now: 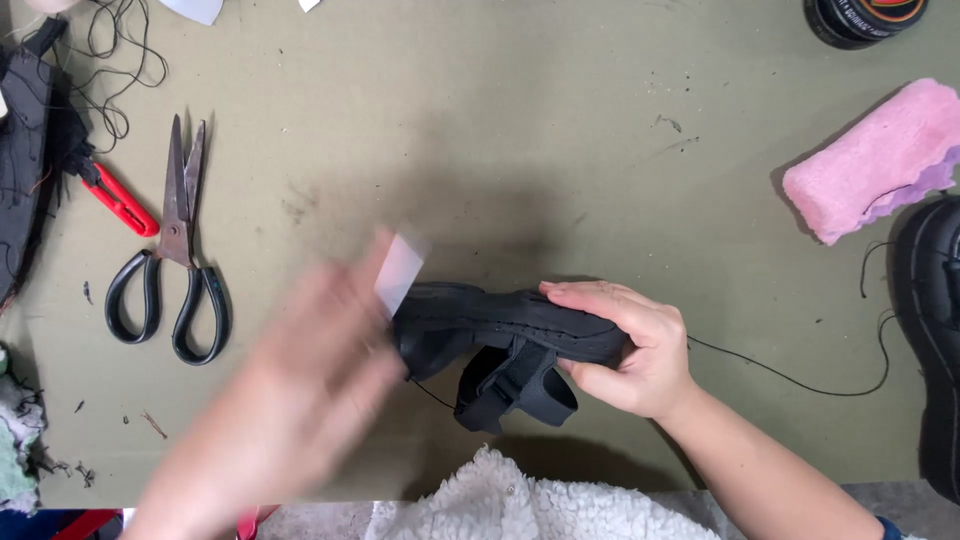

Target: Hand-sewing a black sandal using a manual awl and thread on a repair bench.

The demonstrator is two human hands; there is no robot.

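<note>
My right hand (630,345) grips a black sandal (500,335) by its sole, holding it on its side just above the olive-green table (520,130). The sandal's black straps hang down under it, and a thin black thread (790,378) trails from it to the right. My left hand (300,390) is blurred by motion, right at the sandal's left end, with a small white slip (400,272) at its fingertips. Whether the fingers pinch that slip is hard to make out.
Black-handled scissors (175,255) lie at the left, beside a red-handled tool (118,200) and tangled thread. A pink sponge-cloth (875,160) and a round dark tin (862,18) sit at the right. Another black shoe (930,330) lies at the right edge. White fleece (500,505) covers the near edge.
</note>
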